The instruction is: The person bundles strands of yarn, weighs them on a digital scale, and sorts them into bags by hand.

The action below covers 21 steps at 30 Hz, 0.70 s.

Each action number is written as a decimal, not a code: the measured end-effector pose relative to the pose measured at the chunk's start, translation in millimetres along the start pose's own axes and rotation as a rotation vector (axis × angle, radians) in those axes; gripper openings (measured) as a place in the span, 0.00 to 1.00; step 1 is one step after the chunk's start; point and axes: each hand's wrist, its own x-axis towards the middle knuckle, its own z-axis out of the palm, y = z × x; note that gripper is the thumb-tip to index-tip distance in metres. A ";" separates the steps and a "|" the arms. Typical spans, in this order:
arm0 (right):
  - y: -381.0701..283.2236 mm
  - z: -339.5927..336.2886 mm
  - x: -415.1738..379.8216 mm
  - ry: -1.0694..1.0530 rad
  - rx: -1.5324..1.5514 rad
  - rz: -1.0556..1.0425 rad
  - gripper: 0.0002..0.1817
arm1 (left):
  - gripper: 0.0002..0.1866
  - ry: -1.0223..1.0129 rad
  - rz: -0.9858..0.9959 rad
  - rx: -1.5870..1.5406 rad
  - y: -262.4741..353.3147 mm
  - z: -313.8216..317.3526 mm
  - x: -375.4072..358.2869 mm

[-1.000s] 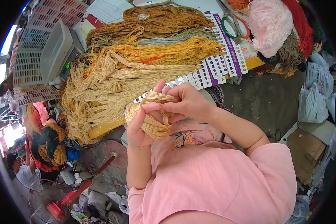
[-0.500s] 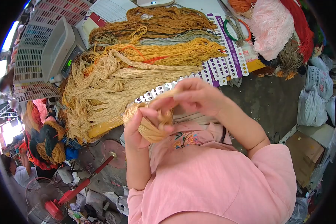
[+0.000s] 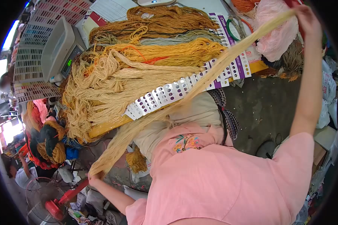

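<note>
A long pale-gold skein of thread (image 3: 199, 85) is stretched diagonally across the view, in front of the table and over my lap. At its lower left end my left hand (image 3: 97, 177) is closed around the strands. High at the upper right, my right hand (image 3: 308, 20) grips the other end, its fingers partly blurred. Behind the skein, beige thread hanks (image 3: 112, 82) lie on the table, with yellow hanks (image 3: 169, 52) and brown hanks (image 3: 157, 24) farther back. White punched cards (image 3: 169, 91) with round holes lie along the table's front edge.
A scale (image 3: 64, 52) with a green display stands at the left, beside colour sample racks (image 3: 33, 56). Scissors (image 3: 236, 28) and a pink yarn bundle (image 3: 272, 33) lie at the back right. A red fan (image 3: 54, 208) and a person (image 3: 24, 174) are at lower left.
My hands have moved far apart, left hand down-left and right hand up-right. The skein that was bunched between them is now drawn out long.
</note>
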 end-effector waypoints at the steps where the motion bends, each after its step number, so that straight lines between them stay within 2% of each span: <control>1: -0.5 -24.4 24.3 0.002 0.002 0.003 0.08 | 0.08 0.083 -0.037 -0.153 17.7 7.9 -8.8; 2: -7.5 -44.9 49.5 0.219 0.272 0.066 0.08 | 0.11 0.171 -0.061 -0.303 34.8 15.7 -17.9; 3: -15.4 -58.2 66.6 0.439 0.539 0.126 0.09 | 0.08 -0.182 0.180 -0.061 39.8 29.7 -16.7; 4: -41.0 -53.4 64.3 0.520 0.507 0.092 0.12 | 0.07 -0.474 0.290 0.152 14.8 28.5 -29.8; 5: -60.3 -41.9 58.3 0.479 0.540 0.058 0.12 | 0.07 -0.801 0.266 0.415 -14.1 25.3 -35.0; 6: -75.9 -26.3 53.9 0.436 0.572 0.026 0.12 | 0.09 -1.029 0.147 0.592 -56.8 16.1 -39.2; 7: -77.9 -11.7 43.5 0.207 0.565 -0.007 0.12 | 0.11 -1.177 -0.048 0.706 -108.4 -2.5 -42.9; 8: -115.3 28.7 6.8 0.254 0.593 0.346 0.10 | 0.13 -1.086 -0.504 0.838 -183.1 -28.5 -55.0; 9: -84.9 37.3 -5.7 0.022 0.466 0.205 0.10 | 0.13 -1.017 -0.061 0.893 -246.4 -56.8 -63.7; 10: -90.1 59.5 -39.4 -0.108 0.485 0.367 0.09 | 0.15 -1.059 -0.608 0.958 -290.9 -71.4 -54.5; 11: -79.2 73.7 -73.1 -0.093 0.476 0.365 0.09 | 0.15 -1.036 -0.800 1.028 -334.1 -87.9 -49.0; 12: -63.2 87.0 -107.2 -0.219 0.383 0.524 0.06 | 0.14 -1.026 -0.788 1.103 -376.5 -111.8 -51.3; 13: -43.4 95.6 -136.9 -0.350 0.288 0.680 0.04 | 0.13 -1.037 -0.885 1.235 -405.5 -129.5 -44.2; 14: -15.6 96.0 -158.6 -0.543 0.439 0.808 0.05 | 0.11 -1.059 -0.984 1.367 -434.3 -147.3 -37.3; 16: -7.6 109.6 -202.6 -0.481 0.401 0.829 0.05 | 0.10 -1.150 -0.601 1.803 -477.8 -183.9 -32.8; 17: -14.1 113.1 -213.4 -0.499 0.350 0.858 0.04 | 0.09 -1.049 -0.381 2.024 -492.7 -206.2 -32.8; 18: -10.6 115.7 -226.6 -0.527 0.284 0.853 0.04 | 0.10 -0.994 -0.368 2.160 -502.4 -220.6 -20.0; 20: -5.1 122.4 -247.1 -0.544 0.059 0.689 0.05 | 0.09 -0.896 -0.318 2.324 -513.4 -242.9 20.3; 21: -6.4 126.5 -255.8 -0.466 -0.028 0.531 0.07 | 0.09 -0.878 -0.248 2.391 -517.5 -252.5 32.7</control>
